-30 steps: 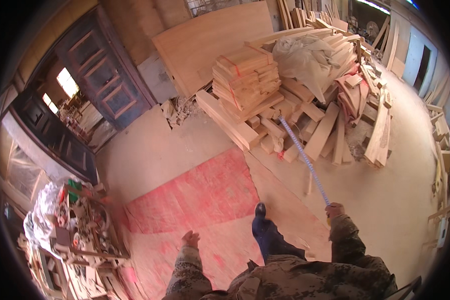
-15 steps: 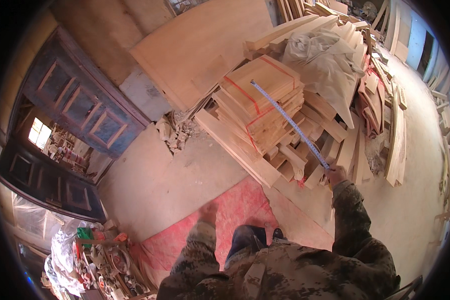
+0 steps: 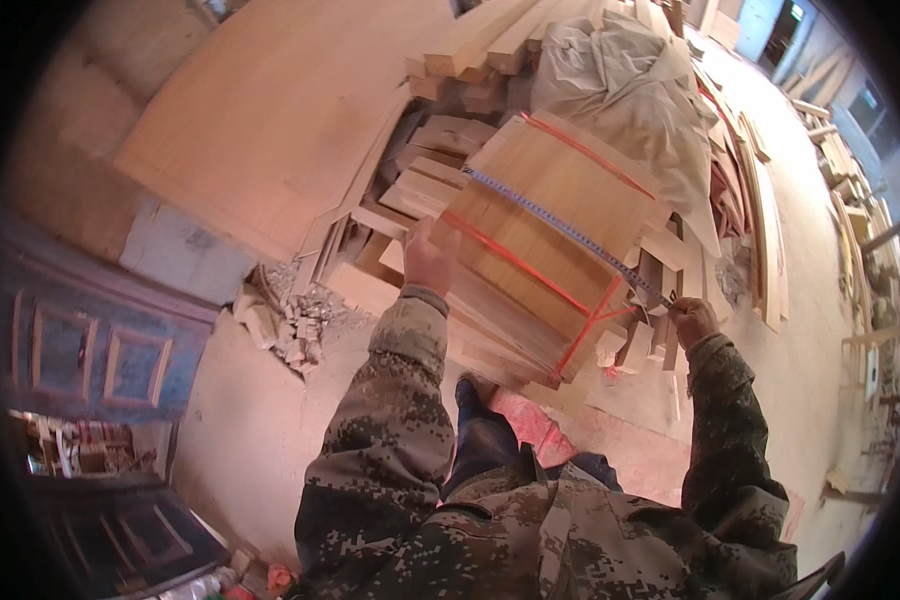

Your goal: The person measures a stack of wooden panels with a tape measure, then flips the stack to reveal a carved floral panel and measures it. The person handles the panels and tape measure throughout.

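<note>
A stack of flat wooden boards, bound with red straps, lies in front of me. Across its top runs the extended blade of a tape measure, its free end at the stack's far left edge. My right hand is closed at the blade's near end, just off the right side of the stack; the fingers hide the tape's case. By the left edge of the boards is my left hand, slightly blurred, fingers partly apart and nothing visible in it.
Sawn timber and a grey plastic sheet lie behind the stack. A large wooden panel leans at the left, with rubble below it. Dark panelled doors stand farther left. A red mat lies by my feet.
I have come closer to the stack, which appears larger. My left hand has risen from low over the red mat to the boards' left edge. My right hand still holds the tape measure.
</note>
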Demonstrator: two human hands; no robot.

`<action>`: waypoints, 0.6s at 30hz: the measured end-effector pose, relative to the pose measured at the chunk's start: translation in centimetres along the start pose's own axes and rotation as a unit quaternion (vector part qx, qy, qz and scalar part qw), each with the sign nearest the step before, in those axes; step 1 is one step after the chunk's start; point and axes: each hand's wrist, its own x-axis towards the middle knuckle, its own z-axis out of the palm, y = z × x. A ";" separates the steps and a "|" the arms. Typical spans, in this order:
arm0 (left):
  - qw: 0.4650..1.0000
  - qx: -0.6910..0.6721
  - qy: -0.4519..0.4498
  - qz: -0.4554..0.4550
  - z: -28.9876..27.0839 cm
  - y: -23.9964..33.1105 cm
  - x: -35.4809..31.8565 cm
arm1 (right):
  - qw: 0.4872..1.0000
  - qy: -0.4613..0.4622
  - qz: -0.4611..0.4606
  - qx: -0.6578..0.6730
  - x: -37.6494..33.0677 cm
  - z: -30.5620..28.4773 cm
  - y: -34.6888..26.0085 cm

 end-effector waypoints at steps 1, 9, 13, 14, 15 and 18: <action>0.999 0.017 -0.029 0.000 0.8 -0.2 2.3 | 0.998 -0.006 0.028 0.052 0.6 0.0 -1.1; 0.966 -0.001 -0.252 -0.061 5.6 -0.4 10.9 | 0.996 -0.004 0.049 -0.076 2.8 1.8 -3.2; 0.955 -0.015 -0.284 -0.085 4.7 -0.3 11.5 | 0.991 -0.002 0.065 -0.116 3.4 2.2 -3.7; 0.948 -0.023 -0.299 -0.102 4.5 -0.2 11.6 | 0.992 0.006 0.056 -0.116 3.5 2.2 -4.1; 0.941 -0.032 -0.315 -0.121 4.4 -0.2 11.6 | 0.994 0.026 0.088 -0.065 3.4 2.5 -4.5; 0.902 -0.165 -0.300 -0.264 5.0 -0.6 12.2 | 0.989 0.033 0.135 -0.043 3.3 2.7 -5.6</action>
